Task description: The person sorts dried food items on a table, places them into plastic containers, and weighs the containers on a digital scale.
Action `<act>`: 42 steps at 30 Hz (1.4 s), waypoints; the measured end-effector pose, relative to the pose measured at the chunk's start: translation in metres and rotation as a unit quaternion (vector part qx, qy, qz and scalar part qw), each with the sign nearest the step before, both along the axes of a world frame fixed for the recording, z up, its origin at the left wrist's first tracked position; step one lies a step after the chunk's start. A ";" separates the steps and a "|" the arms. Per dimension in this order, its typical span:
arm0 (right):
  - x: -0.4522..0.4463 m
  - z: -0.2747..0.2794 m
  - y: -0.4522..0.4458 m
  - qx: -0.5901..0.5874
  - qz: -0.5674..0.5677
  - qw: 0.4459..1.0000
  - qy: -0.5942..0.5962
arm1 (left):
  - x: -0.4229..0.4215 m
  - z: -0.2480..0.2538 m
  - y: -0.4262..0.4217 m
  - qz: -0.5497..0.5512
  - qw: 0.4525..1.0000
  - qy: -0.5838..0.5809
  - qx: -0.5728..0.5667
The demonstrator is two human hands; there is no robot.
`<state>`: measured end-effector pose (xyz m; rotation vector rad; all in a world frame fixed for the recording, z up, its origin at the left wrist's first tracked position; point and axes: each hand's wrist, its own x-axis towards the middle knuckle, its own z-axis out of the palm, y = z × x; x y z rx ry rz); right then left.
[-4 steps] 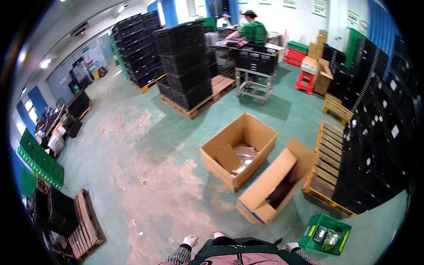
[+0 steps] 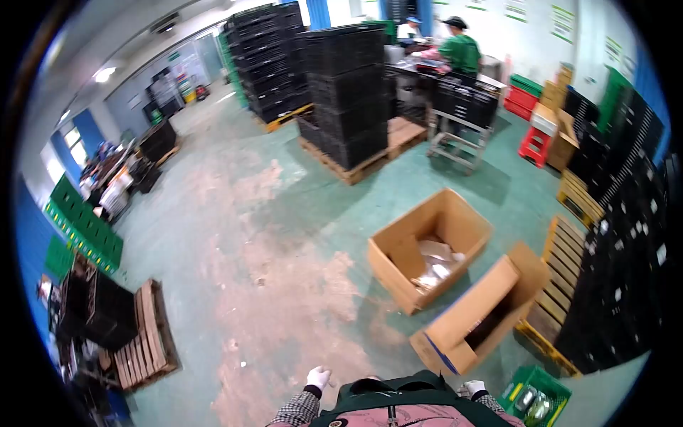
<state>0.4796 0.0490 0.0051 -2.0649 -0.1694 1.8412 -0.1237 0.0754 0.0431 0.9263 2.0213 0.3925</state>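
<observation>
My left hand (image 2: 319,377), in a white glove, hangs low in front of my body over the bare floor. Its fingers look loosely curled and nothing shows in them. My right hand (image 2: 471,388), also gloved in white, is at my right side, close to a green plastic basket (image 2: 511,388) but apart from it. The right fingers are too small and blurred to read. Inside the basket lie a clear pack of green vegetables (image 2: 538,410) and another wrapped pack (image 2: 526,397). Beyond the hands stand an open cardboard box (image 2: 391,274) and a second, tilted cardboard carton (image 2: 469,313).
Stacked black crates (image 2: 348,92) stand on a wooden pallet (image 2: 350,173) ahead. A metal trolley (image 2: 455,146) stands near a person in green (image 2: 462,53) at a table. Black crates (image 2: 619,285) line the right side. Another pallet (image 2: 146,338) lies at left.
My view has turned left, so the boxes, crates and pallets sit farther right in the picture. My left hand shows slightly higher. The green basket has slid toward the lower edge.
</observation>
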 end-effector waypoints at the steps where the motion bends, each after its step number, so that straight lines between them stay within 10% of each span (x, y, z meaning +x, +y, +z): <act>1: -0.012 0.002 0.032 0.013 0.025 0.999 -0.019 | -0.002 0.016 0.027 -0.118 0.982 0.144 0.005; 4: -0.030 -0.024 0.100 0.045 0.238 0.964 -0.111 | 0.014 0.149 0.107 -0.254 0.885 0.354 0.166; 7: -0.049 -0.005 0.206 0.165 0.689 0.630 -0.317 | 0.003 0.231 0.224 -0.254 0.821 0.417 0.297; 9: -0.091 0.020 0.297 0.277 0.764 0.481 -0.327 | -0.022 0.276 0.295 -0.272 0.790 0.457 0.304; 10: -0.110 0.006 0.346 0.222 0.503 0.820 -0.157 | -0.036 0.293 0.330 -0.264 0.796 0.455 0.300; 11: -0.125 -0.014 0.391 0.106 0.133 0.985 0.036 | -0.048 0.289 0.353 -0.274 0.779 0.487 0.284; 13: -0.192 0.025 0.482 0.109 0.161 0.980 -0.046 | -0.075 0.273 0.397 -0.297 0.744 0.543 0.252; 14: -0.227 0.038 0.541 0.249 0.497 0.808 -0.194 | -0.087 0.276 0.417 -0.300 0.758 0.525 0.245; 15: -0.271 0.053 0.599 0.347 0.743 0.488 -0.298 | -0.107 0.283 0.440 -0.300 0.747 0.543 0.239; 17: -0.394 0.077 0.658 0.289 0.351 0.891 0.009 | -0.148 0.333 0.448 -0.309 0.706 0.600 0.213; 26: -0.809 0.310 0.838 0.532 0.365 0.732 0.219 | -0.347 0.337 0.627 -0.303 0.748 0.571 0.154; 29: -0.856 0.350 0.858 0.629 0.402 0.658 0.097 | -0.408 0.348 0.696 -0.298 0.794 0.506 0.160; 39: -0.848 0.234 1.056 0.471 0.283 0.827 -0.120 | -0.597 0.264 0.971 -0.264 0.926 0.195 0.188; 42: -0.879 0.170 1.151 0.461 0.360 0.775 -0.238 | -0.686 0.235 1.035 -0.157 0.972 0.155 0.076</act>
